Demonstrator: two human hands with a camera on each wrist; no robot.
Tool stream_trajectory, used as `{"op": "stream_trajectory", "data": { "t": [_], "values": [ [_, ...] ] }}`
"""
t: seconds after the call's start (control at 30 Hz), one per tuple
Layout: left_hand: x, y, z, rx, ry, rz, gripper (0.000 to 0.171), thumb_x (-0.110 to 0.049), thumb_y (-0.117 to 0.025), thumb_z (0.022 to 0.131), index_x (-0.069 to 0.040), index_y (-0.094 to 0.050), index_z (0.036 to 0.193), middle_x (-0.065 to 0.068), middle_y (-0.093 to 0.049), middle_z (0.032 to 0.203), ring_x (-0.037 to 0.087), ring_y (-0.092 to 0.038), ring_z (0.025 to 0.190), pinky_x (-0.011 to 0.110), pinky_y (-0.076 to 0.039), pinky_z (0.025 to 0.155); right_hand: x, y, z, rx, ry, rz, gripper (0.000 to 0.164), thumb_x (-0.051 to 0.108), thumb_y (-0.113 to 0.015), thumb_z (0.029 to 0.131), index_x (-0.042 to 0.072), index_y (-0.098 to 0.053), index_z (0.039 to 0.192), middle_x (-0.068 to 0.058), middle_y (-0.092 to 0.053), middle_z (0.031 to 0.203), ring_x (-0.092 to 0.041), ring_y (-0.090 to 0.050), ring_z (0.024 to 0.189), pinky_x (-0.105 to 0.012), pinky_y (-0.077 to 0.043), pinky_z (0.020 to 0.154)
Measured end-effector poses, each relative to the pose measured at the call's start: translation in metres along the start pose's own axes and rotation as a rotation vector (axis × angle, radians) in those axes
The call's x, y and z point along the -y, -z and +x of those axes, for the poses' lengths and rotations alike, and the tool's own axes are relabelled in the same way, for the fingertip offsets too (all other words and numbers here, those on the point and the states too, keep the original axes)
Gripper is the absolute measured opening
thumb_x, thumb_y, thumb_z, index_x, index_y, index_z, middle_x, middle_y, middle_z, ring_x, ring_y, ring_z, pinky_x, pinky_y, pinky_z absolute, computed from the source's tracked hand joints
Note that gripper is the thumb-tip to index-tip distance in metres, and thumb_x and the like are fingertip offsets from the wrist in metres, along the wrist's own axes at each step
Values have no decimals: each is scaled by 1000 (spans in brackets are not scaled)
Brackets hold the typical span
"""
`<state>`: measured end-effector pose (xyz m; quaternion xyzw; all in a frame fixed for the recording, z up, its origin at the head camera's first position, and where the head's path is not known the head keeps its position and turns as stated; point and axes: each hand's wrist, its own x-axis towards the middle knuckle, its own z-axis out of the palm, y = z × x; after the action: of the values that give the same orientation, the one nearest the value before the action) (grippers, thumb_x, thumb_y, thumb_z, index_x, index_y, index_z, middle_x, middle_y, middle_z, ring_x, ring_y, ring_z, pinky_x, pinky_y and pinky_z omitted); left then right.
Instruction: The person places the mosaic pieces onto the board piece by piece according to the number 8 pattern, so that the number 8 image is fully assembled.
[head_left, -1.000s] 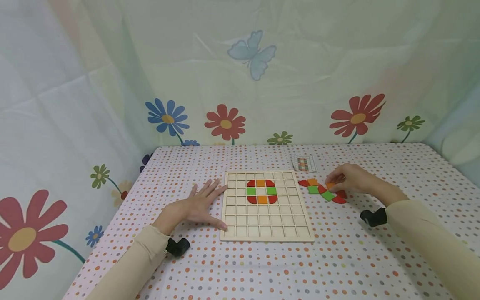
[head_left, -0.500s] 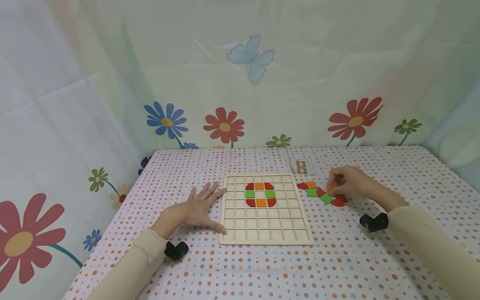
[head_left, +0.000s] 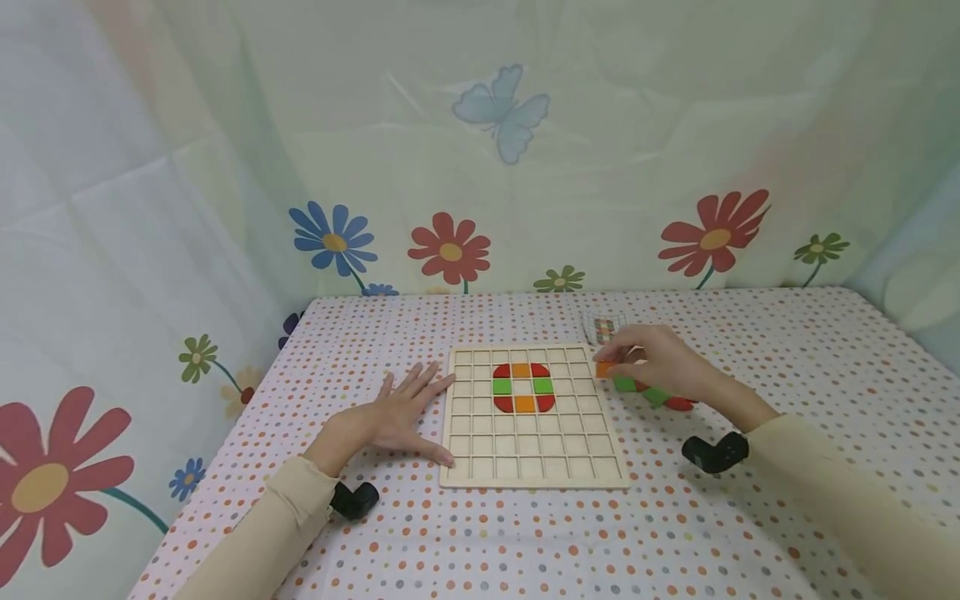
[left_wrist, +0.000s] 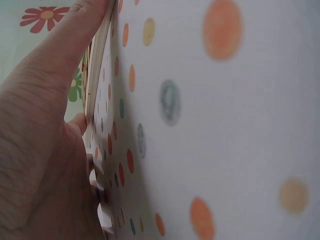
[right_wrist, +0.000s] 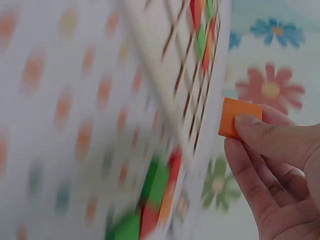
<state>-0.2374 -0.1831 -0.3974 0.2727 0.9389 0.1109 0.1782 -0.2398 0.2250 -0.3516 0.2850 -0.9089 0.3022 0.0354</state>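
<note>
An orange square tile (right_wrist: 234,111) is pinched between the thumb and fingers of my right hand (head_left: 656,360), held just off the right edge of the wooden grid board (head_left: 525,462). My left hand (head_left: 393,417) lies with spread fingers at the board's left edge, its thumb touching the frame. On the board, red quarter-round tiles (head_left: 502,403), green squares (head_left: 542,386) and orange squares (head_left: 525,404) form a ring around one bare cell. Below my right hand lie loose tiles, including a green square (head_left: 656,397) and a red piece (head_left: 679,404); the hand partly hides them.
A small pattern card (head_left: 602,327) lies behind the board's right corner, partly covered by my right hand. Polka-dot cloth (head_left: 480,550) covers the table, and a flowered curtain (head_left: 375,150) hangs behind it.
My right hand has lifted the orange square from the loose tiles and moved left with it to the board's edge. My left hand has stayed in place.
</note>
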Motion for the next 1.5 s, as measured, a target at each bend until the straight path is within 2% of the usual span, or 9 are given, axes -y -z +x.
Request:
{"op": "stream_trajectory", "data": {
  "t": [0.17,0.3,0.4,0.67,0.87,1.03,1.2,1.4,1.5],
  "values": [
    [0,-2,2,-2,-19,-20,120,-70,-78,82,-22,-11,170,11,5,176,36,8,161,71,2,123,33,-36,18,100,90,119,15,-3,-80,89,3,-80,103,-2,-73,98,-21,-68,92,-33,-62,81],
    [-1,-3,3,-6,-19,-22,122,-74,-76,81,-24,-11,170,9,6,176,34,9,161,69,4,123,45,-59,26,153,161,191,15,-5,-79,90,3,-79,102,-1,-70,94,-15,-67,87,-28,-61,79],
    [-1,-4,4,-7,-18,-21,124,-79,-73,78,-25,-10,170,8,7,176,32,11,161,67,6,124,49,-69,27,158,150,195,14,-4,-79,90,4,-80,102,1,-71,94,-11,-65,84,-27,-59,76],
    [-5,-1,6,-1,-6,-1,122,-72,-77,81,-23,-10,170,9,6,176,33,9,161,66,4,125,49,-71,23,143,103,171,17,-5,-78,90,5,-83,102,0,-74,92,-9,-57,80,-26,-50,71],
    [-5,1,4,5,-2,15,121,-70,-78,82,-23,-10,170,9,6,176,34,8,161,67,3,124,51,-72,26,174,130,141,19,-8,-79,88,3,-84,103,2,-72,88,-7,-58,79,-26,-52,72],
    [-4,3,2,7,1,11,121,-70,-77,82,-23,-10,170,10,7,176,34,9,161,68,4,124,57,-73,28,215,86,121,18,-7,-77,89,1,-83,104,0,-71,89,-8,-59,81,-24,-54,74],
    [-3,3,-1,8,0,4,120,-68,-78,83,-22,-11,170,11,6,176,35,9,161,69,4,123,64,-76,29,213,66,110,15,-7,-78,89,-1,-83,102,1,-70,87,-7,-61,78,-22,-55,71],
    [-2,4,-2,7,-6,-1,120,-68,-78,83,-22,-10,170,12,5,176,36,7,161,71,4,123,75,-81,31,172,70,-10,11,-7,-81,86,-1,-84,95,1,-65,80,-7,-56,70,-21,-50,62],
    [-1,3,-1,4,-10,-4,120,-68,-78,83,-22,-10,170,12,5,176,36,7,161,71,4,122,79,-84,33,172,69,-93,10,-8,-80,87,-1,-84,93,-1,-66,81,-11,-60,73,-20,-52,64]
  ]
}}
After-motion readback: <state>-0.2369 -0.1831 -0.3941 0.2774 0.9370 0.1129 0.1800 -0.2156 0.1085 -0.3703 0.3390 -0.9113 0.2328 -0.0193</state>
